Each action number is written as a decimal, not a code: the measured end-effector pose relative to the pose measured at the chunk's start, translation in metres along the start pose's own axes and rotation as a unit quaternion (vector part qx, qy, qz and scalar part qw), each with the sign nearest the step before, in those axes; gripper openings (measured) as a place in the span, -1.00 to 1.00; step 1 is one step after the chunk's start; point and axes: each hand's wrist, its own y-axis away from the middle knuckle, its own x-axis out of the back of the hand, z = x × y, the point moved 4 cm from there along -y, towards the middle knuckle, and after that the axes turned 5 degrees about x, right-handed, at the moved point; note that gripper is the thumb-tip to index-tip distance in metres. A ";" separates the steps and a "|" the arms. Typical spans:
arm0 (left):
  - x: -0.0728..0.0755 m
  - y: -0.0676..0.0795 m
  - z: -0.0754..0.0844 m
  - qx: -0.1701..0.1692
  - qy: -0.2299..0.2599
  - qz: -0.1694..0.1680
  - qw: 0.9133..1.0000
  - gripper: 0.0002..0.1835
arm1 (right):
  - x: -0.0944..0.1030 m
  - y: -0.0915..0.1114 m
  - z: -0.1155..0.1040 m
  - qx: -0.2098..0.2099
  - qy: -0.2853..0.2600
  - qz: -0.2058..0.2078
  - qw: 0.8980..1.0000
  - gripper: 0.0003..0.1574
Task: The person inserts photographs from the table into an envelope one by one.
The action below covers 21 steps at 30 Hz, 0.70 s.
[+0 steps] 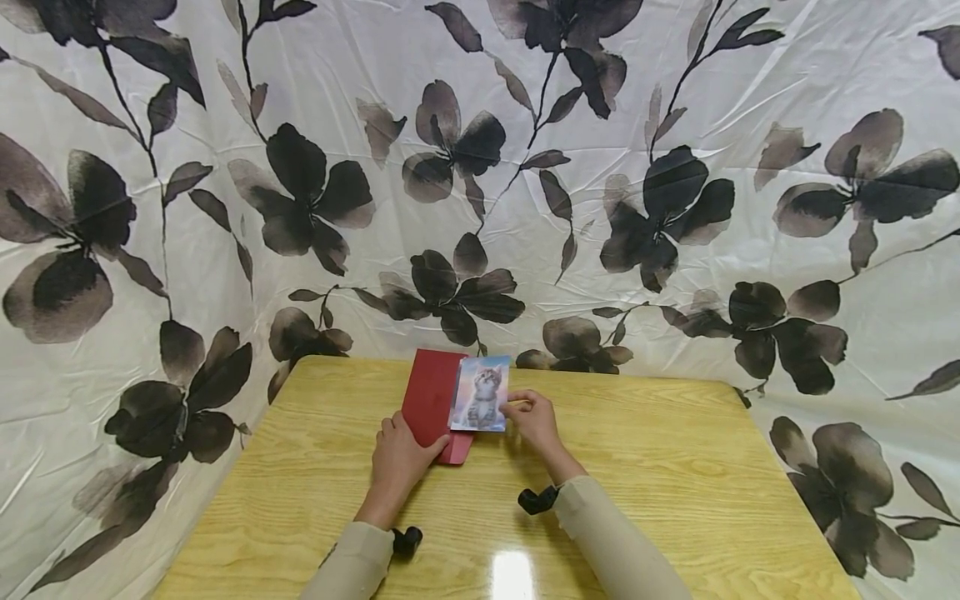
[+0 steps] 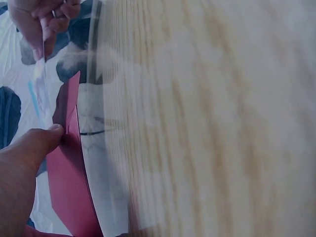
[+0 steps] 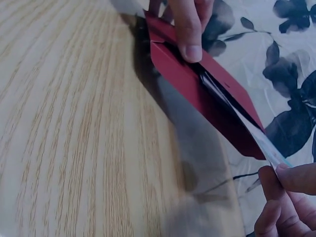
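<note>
My left hand (image 1: 402, 454) grips a red paper envelope (image 1: 431, 396) by its near end, thumb on the front face and the other fingers along the left edge. Between the thumb and fingertips of my right hand (image 1: 536, 422) is the right edge of a card (image 1: 482, 396) with a kitten picture on a pale blue and pink ground. The card overlaps the envelope's right side. In the right wrist view the envelope (image 3: 207, 106) gapes along one side, and the card's far edge lies in that opening. The left thumb (image 2: 47, 140) presses near the envelope's flap in the left wrist view.
Both hands are over a yellow wood-grain table (image 1: 637, 467) with a glossy top. Behind it and at the sides hangs a white cloth (image 1: 570, 275) printed with dark flowers. A black wrist camera (image 1: 407, 542) sits at the left wrist, another camera (image 1: 537, 501) at the right.
</note>
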 end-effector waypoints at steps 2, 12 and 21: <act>0.000 0.000 0.000 -0.002 0.001 0.000 1.000 0.06 | -0.001 -0.001 0.000 -0.001 0.001 0.000 1.000 -0.77; -0.001 -0.001 0.000 -0.003 -0.002 -0.001 1.000 0.07 | -0.008 -0.005 -0.003 -0.001 -0.004 -0.007 1.000 -0.77; -0.002 0.000 0.000 -0.001 0.001 -0.007 1.000 0.08 | -0.016 -0.007 0.001 -0.008 -0.006 -0.013 1.000 -0.78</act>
